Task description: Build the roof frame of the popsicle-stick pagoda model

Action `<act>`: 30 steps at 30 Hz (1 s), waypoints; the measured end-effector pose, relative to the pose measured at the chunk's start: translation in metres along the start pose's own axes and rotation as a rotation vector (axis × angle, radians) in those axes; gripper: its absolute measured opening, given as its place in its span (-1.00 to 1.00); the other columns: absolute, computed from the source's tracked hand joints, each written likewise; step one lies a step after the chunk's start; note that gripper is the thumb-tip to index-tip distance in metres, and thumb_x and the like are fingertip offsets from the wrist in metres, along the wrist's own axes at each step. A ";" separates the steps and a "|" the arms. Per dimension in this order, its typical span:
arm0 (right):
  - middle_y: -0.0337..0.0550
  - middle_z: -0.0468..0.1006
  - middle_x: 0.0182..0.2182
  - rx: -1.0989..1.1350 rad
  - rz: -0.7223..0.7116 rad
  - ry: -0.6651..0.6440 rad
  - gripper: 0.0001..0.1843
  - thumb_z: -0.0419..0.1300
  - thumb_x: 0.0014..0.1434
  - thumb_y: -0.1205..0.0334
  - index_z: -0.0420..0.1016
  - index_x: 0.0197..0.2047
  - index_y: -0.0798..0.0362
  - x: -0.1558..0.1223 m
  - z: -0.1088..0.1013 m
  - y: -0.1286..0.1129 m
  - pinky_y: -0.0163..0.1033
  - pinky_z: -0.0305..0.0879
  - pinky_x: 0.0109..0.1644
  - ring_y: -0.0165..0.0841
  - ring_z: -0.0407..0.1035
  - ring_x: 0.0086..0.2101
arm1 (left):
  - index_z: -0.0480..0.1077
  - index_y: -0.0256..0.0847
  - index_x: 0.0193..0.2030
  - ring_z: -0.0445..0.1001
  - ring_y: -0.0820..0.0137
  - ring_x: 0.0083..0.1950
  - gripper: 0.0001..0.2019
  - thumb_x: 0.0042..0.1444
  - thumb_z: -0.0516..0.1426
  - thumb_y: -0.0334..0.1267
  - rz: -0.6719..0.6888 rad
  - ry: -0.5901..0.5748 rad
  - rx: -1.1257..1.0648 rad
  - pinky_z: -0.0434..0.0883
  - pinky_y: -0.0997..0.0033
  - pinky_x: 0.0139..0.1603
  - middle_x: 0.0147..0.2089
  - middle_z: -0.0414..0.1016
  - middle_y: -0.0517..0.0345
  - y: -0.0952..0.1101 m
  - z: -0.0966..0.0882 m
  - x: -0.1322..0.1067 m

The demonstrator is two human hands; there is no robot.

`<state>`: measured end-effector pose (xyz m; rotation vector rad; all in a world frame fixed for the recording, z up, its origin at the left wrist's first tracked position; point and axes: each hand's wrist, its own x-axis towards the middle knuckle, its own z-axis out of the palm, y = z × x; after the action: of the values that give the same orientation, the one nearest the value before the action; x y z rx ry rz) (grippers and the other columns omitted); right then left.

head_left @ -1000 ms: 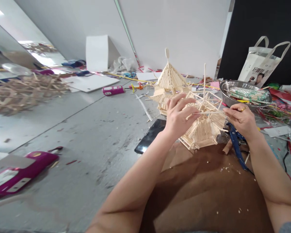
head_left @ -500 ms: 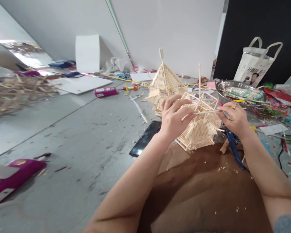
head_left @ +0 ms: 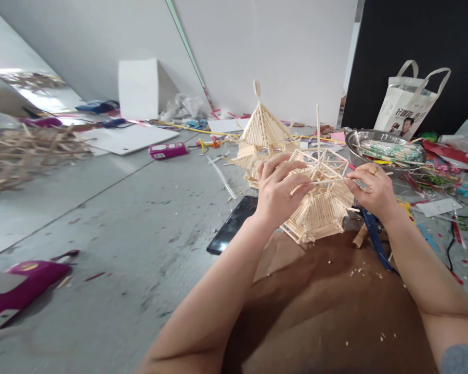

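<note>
Between my two hands runs a thin wooden stick [head_left: 327,181], held level in front of a roof-like model made of sticks [head_left: 322,212]. My left hand [head_left: 278,189] pinches its left end between thumb and fingers. On the other side my right hand [head_left: 372,189], with a ring on one finger, grips it near the right end. The model has slatted sloping sides, an open frame on top and one tall upright stick. Whether the held stick touches the frame, I cannot tell. Behind my left hand stands a taller pagoda-like stick model [head_left: 264,127] with a pointed roof.
Brown paper [head_left: 331,311] covers the floor before me. A black phone [head_left: 234,226] lies left of the model, blue-handled pliers [head_left: 376,241] right of it. Farther right are a metal bowl [head_left: 349,148] of packaged sticks and a white bag [head_left: 403,106]. Purple devices [head_left: 167,150] lie leftward.
Both hands keep hold of the stick in nearly the same pose. The whole view has shifted slightly, so things appear a little farther left.
</note>
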<state>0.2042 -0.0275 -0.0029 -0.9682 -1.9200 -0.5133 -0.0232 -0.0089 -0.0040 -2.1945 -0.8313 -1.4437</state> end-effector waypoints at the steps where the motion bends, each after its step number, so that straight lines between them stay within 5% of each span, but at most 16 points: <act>1: -0.18 0.49 -0.43 0.001 -0.007 0.006 -0.87 0.13 0.11 0.18 0.46 -0.38 0.02 0.000 0.000 0.000 -0.21 0.32 -0.20 -0.37 0.37 -0.35 | 0.41 -0.08 -0.45 0.31 0.30 0.01 -0.90 0.06 0.17 -0.21 0.005 0.009 0.000 0.19 0.25 -0.01 -0.21 0.52 0.24 0.000 0.000 0.000; 11: -0.20 0.48 -0.44 -0.021 -0.043 0.011 -0.90 0.12 0.10 0.21 0.42 -0.39 0.02 0.001 -0.001 0.000 -0.22 0.31 -0.20 -0.37 0.36 -0.36 | 0.40 -0.07 -0.43 0.31 0.28 0.02 -0.91 0.06 0.16 -0.19 0.023 -0.013 0.059 0.19 0.22 0.00 -0.19 0.52 0.24 0.001 -0.004 0.002; 16: -0.20 0.48 -0.44 -0.090 -0.093 -0.010 -0.94 0.13 0.10 0.26 0.41 -0.37 0.02 -0.002 -0.023 -0.018 -0.23 0.29 -0.20 -0.38 0.35 -0.36 | 0.38 -0.11 -0.20 0.31 0.23 0.02 -0.84 0.09 0.13 -0.15 0.088 -0.029 0.045 0.23 0.20 0.00 -0.10 0.49 0.13 0.042 -0.035 0.014; 19: -0.20 0.48 -0.44 -0.110 -0.144 -0.050 -0.95 0.14 0.09 0.26 0.40 -0.37 0.02 -0.009 -0.040 -0.036 -0.25 0.28 -0.23 -0.39 0.33 -0.38 | 0.36 -0.26 -0.18 0.38 0.37 -0.28 -0.84 0.18 0.02 -0.27 0.089 -0.177 -0.037 0.31 0.37 -0.22 -0.31 0.51 0.09 0.073 -0.048 0.015; 22: -0.19 0.49 -0.45 -0.121 -0.173 -0.087 -0.94 0.14 0.09 0.25 0.41 -0.37 0.04 -0.020 -0.054 -0.052 -0.24 0.26 -0.25 -0.38 0.32 -0.39 | 0.37 -0.29 -0.28 0.36 0.39 -0.39 -0.78 0.22 -0.07 -0.32 0.059 -0.358 -0.051 0.29 0.39 -0.34 -0.43 0.47 0.11 0.092 -0.046 0.009; 26: -0.19 0.48 -0.45 -0.132 -0.137 -0.155 -0.88 0.10 0.14 0.20 0.43 -0.36 0.01 -0.035 -0.065 -0.060 -0.21 0.24 -0.19 -0.37 0.32 -0.38 | 0.35 -0.25 -0.43 0.32 0.45 -0.54 -0.76 0.19 -0.06 -0.33 -0.030 -0.616 -0.082 0.15 0.47 -0.55 -0.54 0.42 0.15 0.101 -0.036 -0.002; 30: -0.17 0.48 -0.42 -0.130 -0.090 -0.225 -0.86 0.09 0.14 0.19 0.43 -0.37 0.02 -0.051 -0.069 -0.060 -0.21 0.21 -0.19 -0.37 0.30 -0.36 | 0.34 -0.24 -0.47 0.28 0.49 -0.59 -0.77 0.15 -0.04 -0.31 -0.118 -0.726 -0.167 0.04 0.50 -0.60 -0.58 0.38 0.19 0.108 -0.027 -0.014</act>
<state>0.2079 -0.1319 -0.0098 -1.0636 -2.1600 -0.6092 0.0252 -0.1099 -0.0054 -2.8876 -1.1026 -0.7520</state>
